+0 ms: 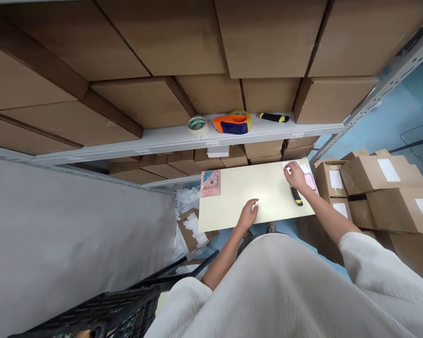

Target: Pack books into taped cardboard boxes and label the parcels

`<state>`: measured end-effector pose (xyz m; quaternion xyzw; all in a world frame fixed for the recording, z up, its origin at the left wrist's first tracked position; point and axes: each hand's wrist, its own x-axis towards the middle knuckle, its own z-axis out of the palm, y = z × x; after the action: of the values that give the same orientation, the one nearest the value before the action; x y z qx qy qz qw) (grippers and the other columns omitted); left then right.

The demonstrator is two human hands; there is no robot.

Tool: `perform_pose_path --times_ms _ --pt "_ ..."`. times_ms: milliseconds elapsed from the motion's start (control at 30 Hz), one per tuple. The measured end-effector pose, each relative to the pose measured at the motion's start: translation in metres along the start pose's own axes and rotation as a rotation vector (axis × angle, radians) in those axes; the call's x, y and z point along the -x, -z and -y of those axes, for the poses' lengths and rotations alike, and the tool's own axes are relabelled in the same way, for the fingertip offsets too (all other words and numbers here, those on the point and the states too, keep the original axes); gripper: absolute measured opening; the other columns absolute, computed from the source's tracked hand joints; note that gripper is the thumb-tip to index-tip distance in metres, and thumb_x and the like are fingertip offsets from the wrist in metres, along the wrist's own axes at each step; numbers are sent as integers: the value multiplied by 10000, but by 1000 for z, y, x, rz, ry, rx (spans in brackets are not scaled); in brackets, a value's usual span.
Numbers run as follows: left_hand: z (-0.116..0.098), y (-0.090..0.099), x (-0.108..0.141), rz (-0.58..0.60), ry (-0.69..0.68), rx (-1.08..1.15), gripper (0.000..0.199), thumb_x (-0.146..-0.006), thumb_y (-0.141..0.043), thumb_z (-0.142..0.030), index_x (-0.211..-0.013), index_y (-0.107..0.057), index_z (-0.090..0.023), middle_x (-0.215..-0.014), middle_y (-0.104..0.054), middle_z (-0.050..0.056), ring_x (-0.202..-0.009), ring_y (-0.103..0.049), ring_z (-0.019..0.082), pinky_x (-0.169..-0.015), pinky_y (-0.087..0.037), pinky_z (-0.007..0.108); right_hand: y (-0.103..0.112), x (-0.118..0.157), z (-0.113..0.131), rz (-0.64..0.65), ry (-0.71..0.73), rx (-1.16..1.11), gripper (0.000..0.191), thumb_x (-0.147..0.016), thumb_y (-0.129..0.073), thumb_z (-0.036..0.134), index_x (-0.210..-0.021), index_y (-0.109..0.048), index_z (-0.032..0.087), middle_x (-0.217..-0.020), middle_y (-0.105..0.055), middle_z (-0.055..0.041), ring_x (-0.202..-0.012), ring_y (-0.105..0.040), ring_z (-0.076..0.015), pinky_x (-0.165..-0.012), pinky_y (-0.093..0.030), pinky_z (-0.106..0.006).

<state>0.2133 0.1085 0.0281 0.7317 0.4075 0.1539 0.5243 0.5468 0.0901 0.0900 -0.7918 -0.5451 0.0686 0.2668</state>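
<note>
My left hand [248, 213] hovers at or rests on the near edge of the pale board [232, 206], fingers apart and holding nothing. At the board's far right, my right hand [294, 174] has its fingers bent over white paper [303, 165]; whether anything is between the fingertips is too small to tell. Just below that hand lies a black and yellow cutter [296, 196]. Beside the wrist, a phone with a pink screen [310, 182] is partly covered by my forearm. A pink illustrated book [210, 183] lies at the board's far left corner.
On the shelf edge [169, 137] sit a tape roll [197, 125], an orange and blue tape dispenser [231, 125] and another cutter [273, 117]. Cardboard boxes [268, 37] fill the shelves. More boxes [377, 173] stack at right. A black crate [127, 312] stands at lower left.
</note>
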Motion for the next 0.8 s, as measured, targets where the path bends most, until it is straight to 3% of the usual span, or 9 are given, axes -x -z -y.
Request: perform_pose_path --times_ms 200,400,533,800 --pt "11 19 4 -104 -10 29 348 -1034 -546 -217 -1341 -710 -237 -1430 -716 114 -1283 -709 236 -1148 -552 427 35 -105 105 -102 343 -37 357 -1087 -447 351 -1274 -704 188 -1265 -690 -158 -1094 -631 -310 -1040 -499 -455" --pt "22 33 14 -160 -13 48 349 -1042 -535 -229 -1349 -701 -229 -1425 -715 119 -1266 -715 233 -1135 -564 431 38 -181 179 40 462 205 598 -1056 -449 354 -1596 -531 112 -1581 -588 -238 -1356 -477 -447 -1100 -377 -606" --pt "31 42 21 -200 -6 59 347 -1035 -544 -218 -1340 -709 -237 -1418 -720 112 -1248 -725 229 -1135 -569 433 29 -204 198 120 440 335 602 -1045 -477 347 -1594 -533 107 -1539 -617 -255 -1349 -469 -455 -1113 -318 -640" --pt "45 58 27 -237 5 89 343 -1025 -559 -193 -1319 -728 -241 -1375 -742 100 -1225 -739 219 -1132 -579 428 18 -211 204 98 370 418 533 -1059 -480 360 -1515 -615 118 -1385 -678 -267 -1279 -476 -449 -1073 -291 -621"
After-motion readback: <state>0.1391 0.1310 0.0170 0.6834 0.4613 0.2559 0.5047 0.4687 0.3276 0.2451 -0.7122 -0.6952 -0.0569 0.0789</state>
